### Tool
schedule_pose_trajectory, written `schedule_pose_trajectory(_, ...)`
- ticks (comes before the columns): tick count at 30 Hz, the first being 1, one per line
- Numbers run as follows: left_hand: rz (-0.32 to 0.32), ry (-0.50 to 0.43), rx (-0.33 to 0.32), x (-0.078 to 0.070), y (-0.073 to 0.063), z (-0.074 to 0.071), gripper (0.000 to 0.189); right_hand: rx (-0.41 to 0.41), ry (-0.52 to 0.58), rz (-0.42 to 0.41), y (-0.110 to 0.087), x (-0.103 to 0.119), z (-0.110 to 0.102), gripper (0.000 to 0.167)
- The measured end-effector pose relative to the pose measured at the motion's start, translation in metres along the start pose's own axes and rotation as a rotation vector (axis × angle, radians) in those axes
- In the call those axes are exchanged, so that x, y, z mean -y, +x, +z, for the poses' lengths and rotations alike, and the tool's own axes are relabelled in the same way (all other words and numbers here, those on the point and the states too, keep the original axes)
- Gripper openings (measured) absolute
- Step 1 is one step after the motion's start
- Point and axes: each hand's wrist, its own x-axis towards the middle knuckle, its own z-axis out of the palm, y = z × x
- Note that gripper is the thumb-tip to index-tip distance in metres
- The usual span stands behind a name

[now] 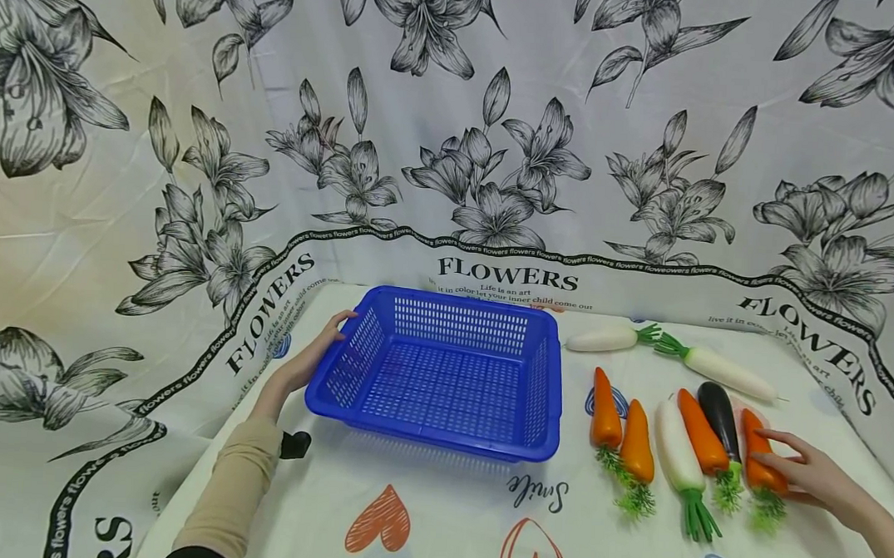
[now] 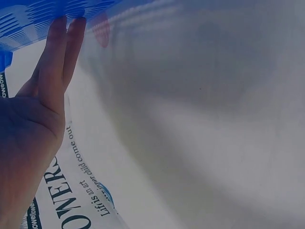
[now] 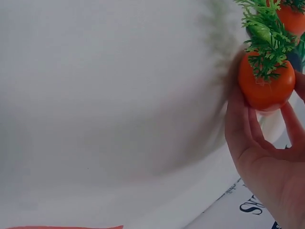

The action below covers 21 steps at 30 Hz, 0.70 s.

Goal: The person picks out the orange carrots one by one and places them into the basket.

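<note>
Head view: right hand (image 1: 820, 478) holds the outermost carrot (image 1: 756, 442), lower right of frame, fingers closed about its thick end. Left hand (image 1: 322, 353) grips the blue basket (image 1: 440, 438) at its left rim, frame centre. Good practice: keep the hold on the firm body, clear of the leafy top, and lift straight up; an eggplant (image 1: 720, 412) crowds it on the left. Farther left, three more carrots (image 1: 701, 432) flank a white radish (image 1: 675, 447); two others (image 1: 731, 373) lie above.

Head view: from above, forward and down across the table (image 1: 287, 505). Wrist views: close, facing the basket (image 1: 446, 387) (left) and rightmost carrot (image 3: 270, 95) (right), both shared with the head view.
</note>
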Motion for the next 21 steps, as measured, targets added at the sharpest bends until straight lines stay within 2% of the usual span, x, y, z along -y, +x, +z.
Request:
schedule_pose_trajectory(4, -0.004, 0.008, 0.002, 0.0011, -0.0004, -0.0005, 0.05, -0.002, 0.03, 0.016, 0.0008, -0.0022, 0.0011, 0.033)
schedule_pose_trajectory(8, -0.013, 0.006, -0.001, 0.0027, -0.0002, -0.0006, 0.05, -0.004, 0.03, 0.039, 0.0026, -0.0029, 0.0013, 0.067)
schedule_pose_trajectory(11, -0.016, 0.001, -0.006, 0.0032, 0.0007, -0.0001, 0.05, -0.006, 0.029, 0.059, 0.004, -0.0026, 0.0017, 0.08)
schedule_pose_trajectory(16, -0.008, 0.001, -0.003, 0.0025, 0.0016, 0.0004, 0.05, -0.021, 0.057, 0.076, 0.0025, -0.002, 0.0018, 0.078)
schedule_pose_trajectory(21, -0.019, -0.001, -0.007, 0.002, 0.0021, 0.0002, 0.049, -0.038, 0.093, 0.084, -0.0001, -0.0007, -0.0003, 0.052)
